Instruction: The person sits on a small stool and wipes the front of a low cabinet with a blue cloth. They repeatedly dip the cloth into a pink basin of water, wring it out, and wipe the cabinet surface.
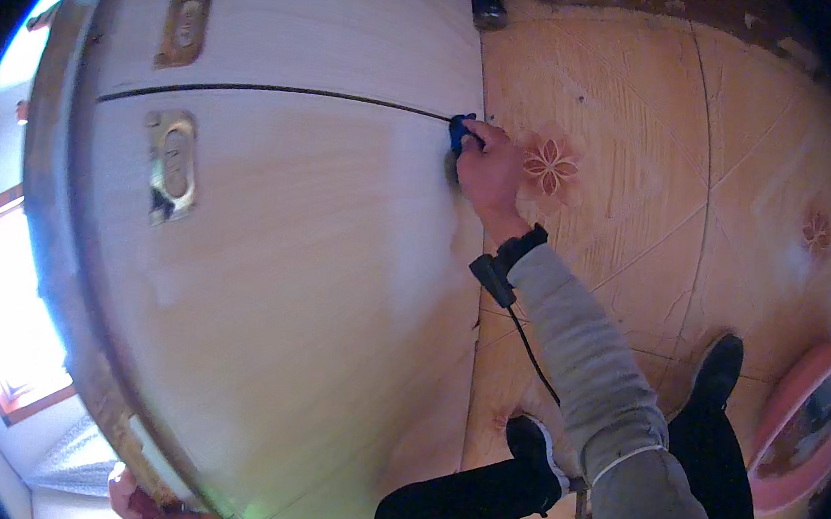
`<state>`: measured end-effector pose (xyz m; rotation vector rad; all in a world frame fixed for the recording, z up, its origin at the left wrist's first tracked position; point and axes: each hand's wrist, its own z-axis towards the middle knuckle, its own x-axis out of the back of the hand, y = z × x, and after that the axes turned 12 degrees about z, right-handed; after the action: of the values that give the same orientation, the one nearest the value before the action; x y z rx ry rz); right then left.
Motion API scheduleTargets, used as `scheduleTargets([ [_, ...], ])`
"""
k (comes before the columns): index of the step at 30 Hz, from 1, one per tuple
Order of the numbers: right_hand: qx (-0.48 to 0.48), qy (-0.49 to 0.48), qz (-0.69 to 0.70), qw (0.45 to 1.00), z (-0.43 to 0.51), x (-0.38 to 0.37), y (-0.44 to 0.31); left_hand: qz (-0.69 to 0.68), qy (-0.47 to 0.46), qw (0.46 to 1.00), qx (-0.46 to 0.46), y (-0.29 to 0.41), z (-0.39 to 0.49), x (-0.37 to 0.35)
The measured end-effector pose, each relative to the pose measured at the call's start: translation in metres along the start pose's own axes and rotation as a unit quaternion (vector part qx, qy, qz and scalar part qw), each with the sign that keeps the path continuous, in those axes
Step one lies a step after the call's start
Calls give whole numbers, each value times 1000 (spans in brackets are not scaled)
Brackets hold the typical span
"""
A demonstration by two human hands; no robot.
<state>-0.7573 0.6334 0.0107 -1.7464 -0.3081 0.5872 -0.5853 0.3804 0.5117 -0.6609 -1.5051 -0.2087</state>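
My right hand (489,170) pinches a dark blue cloth (461,135). The cloth touches the bottom edge of a pale wood-grain panel (296,248), close to the lower end of the dark gap (289,90) between it and a neighbouring panel (318,25). Each panel bears a worn brass recessed pull (178,165). A black strap with a corded device (495,278) sits on my right wrist. At the lower left, my left hand (144,507) grips the wooden top edge (101,364) of the panelled unit, its fingers partly hidden.
Orange floor tiles with flower motifs (550,166) meet the panels' lower edge. A pink basin (762,473) stands at the right, near my dark shoe (719,367). A dark cylindrical object (487,0) lies against the far panel. Beyond the top edge is a bright window (6,303).
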Motion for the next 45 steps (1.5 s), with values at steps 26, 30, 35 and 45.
scheduleTargets([
  [26,-280,-480,459,693,-100,146,-384,-180,202,956,-115,19,38,-42],
  [30,-276,-494,504,652,-134,190,-387,-141,214,959,-118,18,39,-40],
  [35,-291,-357,427,778,-164,219,-395,-119,183,971,-95,24,47,-29],
  [45,-230,-340,381,828,-156,207,-411,-766,20,641,-41,198,-7,-61],
])
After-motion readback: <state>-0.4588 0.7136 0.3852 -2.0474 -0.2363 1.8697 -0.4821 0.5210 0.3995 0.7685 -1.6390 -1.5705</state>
